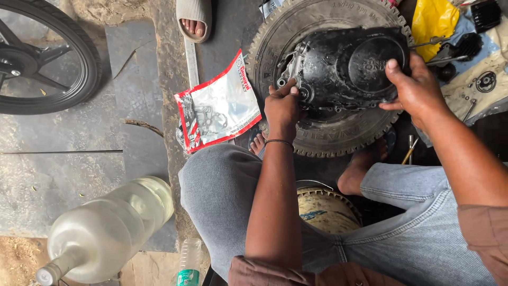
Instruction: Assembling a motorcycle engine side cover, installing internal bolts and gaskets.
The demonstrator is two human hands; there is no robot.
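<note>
A black, greasy engine cover (344, 66) lies on top of a tyre (323, 132) laid flat on the ground. My left hand (282, 106) pinches a small part at the cover's left edge, next to its bare metal fittings. My right hand (415, 87) grips the cover's right side, thumb on top near the round cap. I sit with both knees apart, in grey jeans, bare feet beside the tyre.
A red-edged plastic packet of gaskets (219, 106) lies left of the tyre. A large clear bottle (106, 230) and a small one (189, 262) stand lower left. A motorcycle wheel (42, 55) is upper left. Another person's sandalled foot (193, 18) is at top. Tools and a yellow bag (434, 21) lie at right.
</note>
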